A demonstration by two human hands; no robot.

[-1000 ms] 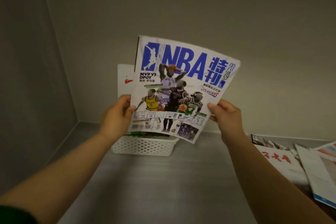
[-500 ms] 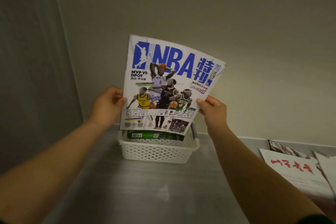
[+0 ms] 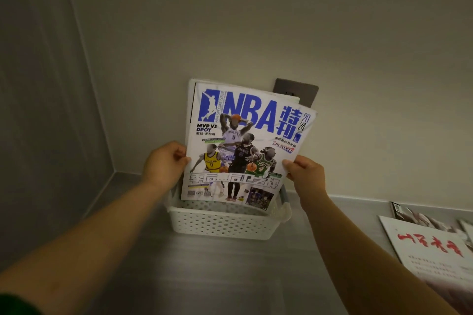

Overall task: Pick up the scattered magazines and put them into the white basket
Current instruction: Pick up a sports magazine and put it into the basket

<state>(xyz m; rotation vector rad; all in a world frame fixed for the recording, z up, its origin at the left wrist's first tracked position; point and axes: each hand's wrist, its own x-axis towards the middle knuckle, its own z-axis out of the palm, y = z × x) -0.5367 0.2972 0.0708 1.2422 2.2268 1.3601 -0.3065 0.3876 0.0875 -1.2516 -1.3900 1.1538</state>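
I hold an NBA magazine (image 3: 245, 146) with a blue title and basketball players on its cover, upright, its lower edge down inside the white perforated basket (image 3: 220, 224). My left hand (image 3: 163, 162) grips its left edge and my right hand (image 3: 304, 170) grips its right edge. Another white magazine (image 3: 286, 96) stands behind it in the basket against the wall, mostly hidden. More magazines lie at the right: one white with red brush characters (image 3: 432, 245), and a darker one (image 3: 409, 215) behind it.
The basket stands on a grey counter (image 3: 204, 276) in a corner, with a grey side wall at left and a pale back wall. A dark wall socket plate (image 3: 304, 91) shows behind the magazine's top right.
Both hands have lowered the NBA magazine so its bottom edge now sits inside the basket; before, it was held above the rim. The view has shifted left and closer.
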